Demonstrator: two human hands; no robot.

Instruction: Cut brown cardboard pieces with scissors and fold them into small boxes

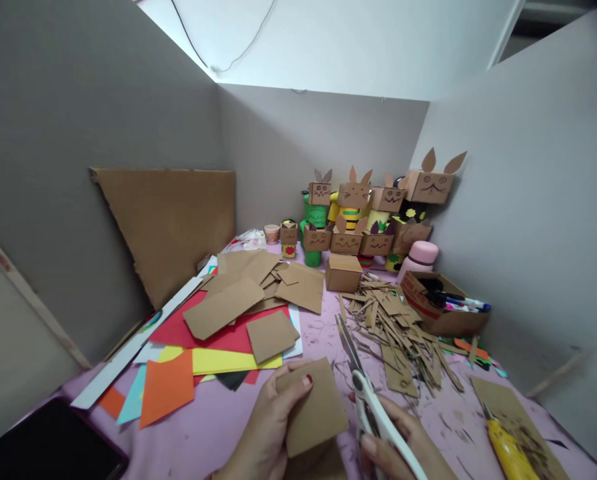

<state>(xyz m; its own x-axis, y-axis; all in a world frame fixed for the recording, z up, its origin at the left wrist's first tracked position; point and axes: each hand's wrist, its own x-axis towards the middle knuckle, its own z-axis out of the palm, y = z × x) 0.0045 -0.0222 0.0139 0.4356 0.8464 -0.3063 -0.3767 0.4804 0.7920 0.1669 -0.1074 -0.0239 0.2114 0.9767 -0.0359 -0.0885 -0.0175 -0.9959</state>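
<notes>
Near the bottom centre, my left hand [273, 417] is closed on a brown cardboard piece [317, 408], with its thumb on the front face. More cardboard shows just below that piece. My right hand [398, 440] is wrapped round the handles of white-handled scissors [385, 427]. The scissor blades point up and away, slightly parted, just right of the cardboard. I cannot tell whether they touch it.
Cardboard sheets [228, 307] and coloured paper [168, 393] lie at the left. Cardboard scraps [398, 327] lie right of centre. A yellow glue gun [511, 450] rests at the lower right. Box-headed cardboard figures [354, 195] stand at the back beside a pink bottle [421, 257].
</notes>
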